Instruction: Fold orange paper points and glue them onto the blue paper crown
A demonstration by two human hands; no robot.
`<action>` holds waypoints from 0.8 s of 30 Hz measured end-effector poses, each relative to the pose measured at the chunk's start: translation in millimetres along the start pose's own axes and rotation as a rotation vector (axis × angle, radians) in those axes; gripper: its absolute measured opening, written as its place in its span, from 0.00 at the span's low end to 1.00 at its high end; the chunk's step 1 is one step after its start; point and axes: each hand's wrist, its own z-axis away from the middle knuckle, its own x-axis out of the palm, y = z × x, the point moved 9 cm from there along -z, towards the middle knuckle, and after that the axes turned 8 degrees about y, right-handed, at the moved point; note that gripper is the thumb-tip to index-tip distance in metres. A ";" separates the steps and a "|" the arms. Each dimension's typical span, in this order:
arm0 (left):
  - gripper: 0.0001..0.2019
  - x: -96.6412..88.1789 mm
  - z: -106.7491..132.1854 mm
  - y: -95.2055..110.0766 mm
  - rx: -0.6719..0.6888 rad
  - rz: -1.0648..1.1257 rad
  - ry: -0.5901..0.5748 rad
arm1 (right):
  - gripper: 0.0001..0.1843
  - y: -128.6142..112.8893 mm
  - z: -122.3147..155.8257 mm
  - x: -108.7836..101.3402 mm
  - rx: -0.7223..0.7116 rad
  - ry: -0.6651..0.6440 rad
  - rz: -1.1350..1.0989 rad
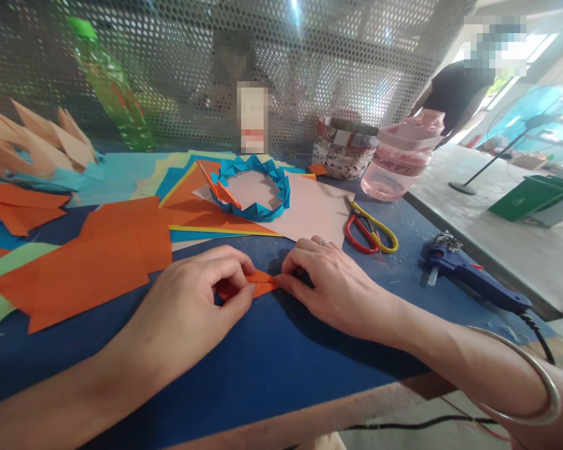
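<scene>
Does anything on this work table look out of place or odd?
An orange folded strip sits across the left side of the blue folded-paper ring, standing out against its otherwise blue band. Small specks also lie on the blue table surface beside the scissors.

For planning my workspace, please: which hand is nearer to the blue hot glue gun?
The right hand. It is to the left of the blue hot glue gun, not touching it. The left hand is farther, beyond the folded orange paper.
</scene>
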 end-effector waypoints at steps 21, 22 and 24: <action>0.12 1.2 -2.1 1.0 0.003 0.024 0.018 | 0.07 -4.5 -1.4 2.1 0.026 -0.039 0.104; 0.12 1.4 -2.6 0.3 0.002 0.033 0.020 | 0.07 -4.2 -1.0 1.8 0.022 -0.033 0.097; 0.07 1.6 -3.3 -3.3 -0.020 0.031 0.024 | 0.05 -2.7 -0.4 1.8 0.025 -0.025 0.072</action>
